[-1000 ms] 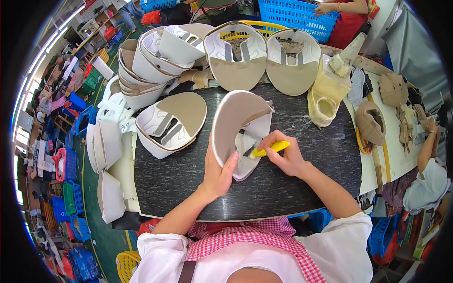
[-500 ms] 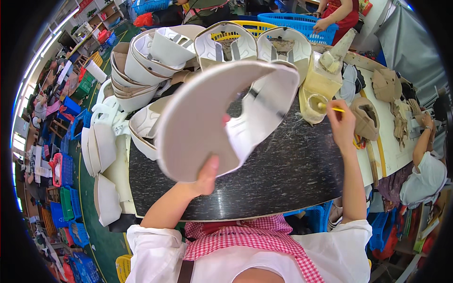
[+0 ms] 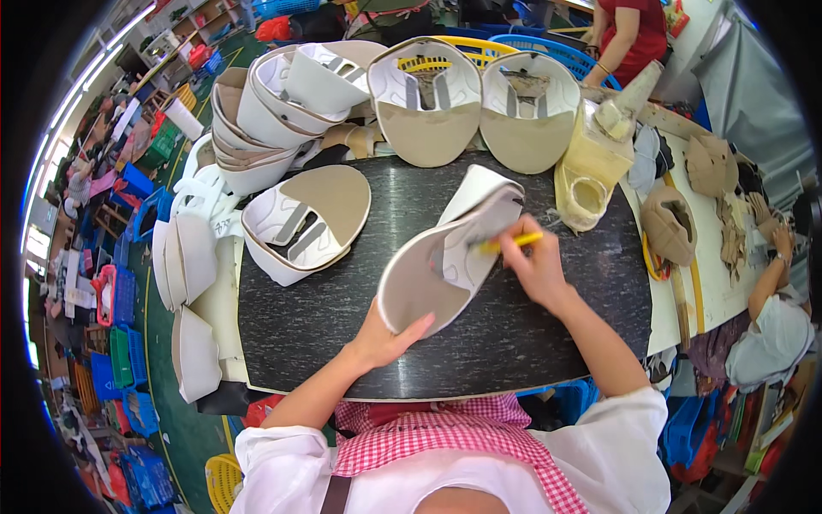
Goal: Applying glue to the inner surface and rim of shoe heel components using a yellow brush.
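Observation:
A white and beige shoe upper (image 3: 421, 278) is tilted over the black tabletop, its pale lining showing. My left hand (image 3: 387, 336) is closed on its rounded near end, with the thumb on the beige face. Between the fingers of my right hand (image 3: 538, 264) is a brush (image 3: 524, 240) with a yellow handle; its tip is against or very near the white inside of the upper, too blurred to tell which. Beyond my right hand stands a yellowish, glue-crusted container (image 3: 601, 150) with a round opening facing me. Another shoe upper (image 3: 342, 201) lies on the tabletop to the left.
Two uppers (image 3: 425, 133) (image 3: 531, 137) lie along the far edge of the black work surface (image 3: 548, 343). Stacked uppers (image 3: 278, 107) rise at the far left. Brown pieces (image 3: 670, 224) lie on the right-hand table. Other people work beyond and at right.
My left hand has lowered the shoe upper toward the tabletop. My right hand has carried the brush from the container's opening, leftward and nearer, to the upper.

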The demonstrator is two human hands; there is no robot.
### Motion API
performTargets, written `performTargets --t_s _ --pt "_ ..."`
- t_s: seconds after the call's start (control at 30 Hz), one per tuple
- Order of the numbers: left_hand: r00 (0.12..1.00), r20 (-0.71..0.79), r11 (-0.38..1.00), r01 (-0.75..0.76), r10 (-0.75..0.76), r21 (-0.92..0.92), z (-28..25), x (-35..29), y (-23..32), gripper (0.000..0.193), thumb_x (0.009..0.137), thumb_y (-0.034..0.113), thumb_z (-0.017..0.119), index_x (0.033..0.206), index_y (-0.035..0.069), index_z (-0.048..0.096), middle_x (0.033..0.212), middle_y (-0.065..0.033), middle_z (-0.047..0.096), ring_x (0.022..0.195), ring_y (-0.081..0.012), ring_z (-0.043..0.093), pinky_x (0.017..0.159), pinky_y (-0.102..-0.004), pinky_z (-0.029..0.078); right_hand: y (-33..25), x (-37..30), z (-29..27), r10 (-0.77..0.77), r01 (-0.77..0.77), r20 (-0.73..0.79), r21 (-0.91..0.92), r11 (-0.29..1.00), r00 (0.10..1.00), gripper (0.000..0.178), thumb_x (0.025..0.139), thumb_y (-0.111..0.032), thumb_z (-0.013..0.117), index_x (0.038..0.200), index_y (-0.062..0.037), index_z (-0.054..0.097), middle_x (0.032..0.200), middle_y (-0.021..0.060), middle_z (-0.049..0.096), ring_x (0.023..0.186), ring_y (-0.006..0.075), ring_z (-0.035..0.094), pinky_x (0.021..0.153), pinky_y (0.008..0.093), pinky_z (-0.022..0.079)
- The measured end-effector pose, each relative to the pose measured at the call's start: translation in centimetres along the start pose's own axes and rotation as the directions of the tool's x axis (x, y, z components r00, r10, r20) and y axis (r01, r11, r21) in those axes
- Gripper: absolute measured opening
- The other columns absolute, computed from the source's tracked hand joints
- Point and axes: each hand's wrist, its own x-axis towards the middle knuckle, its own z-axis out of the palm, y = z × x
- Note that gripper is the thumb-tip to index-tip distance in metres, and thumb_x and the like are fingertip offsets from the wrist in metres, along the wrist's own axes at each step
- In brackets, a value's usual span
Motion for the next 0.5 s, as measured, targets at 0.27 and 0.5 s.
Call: performTargets --t_s 0.27,0.5 --pt "0.907 -0.146 0.886 0.334 -0.396 -0.322 -1.5 -2.0 -0.6 0.038 0.081 0.018 0.057 0.111 -0.006 0.052 0.102 -0.0135 0.061 0.093 -0.0195 0.057 0.082 -0.0305 0.044 -1.2 -1.4 2.7 -0.052 0.012 0.196 0.200 0.980 0.979 0.011 0.084 -0.010 0.057 0.088 -0.0005 0.055 0.090 0.0099 0.063 0.077 0.0125 0.059 0.065 0.0257 0.046" --pt "0.938 -0.126 0.944 0.308 -0.322 -0.118 -2.1 -2.7 0.3 0.035 0.081 0.015 0.060 0.110 -0.004 0.053 0.100 -0.0115 0.061 0.091 -0.0160 0.058 0.080 -0.0286 0.045 0.1 0.6 -8.8 -0.394 0.223 -0.477 -0.376 0.900 0.785 0.016 0.086 -0.018 0.057 0.084 -0.0023 0.058 0.073 0.0032 0.057 0.057 0.0072 0.049 0.051 0.0206 0.039"
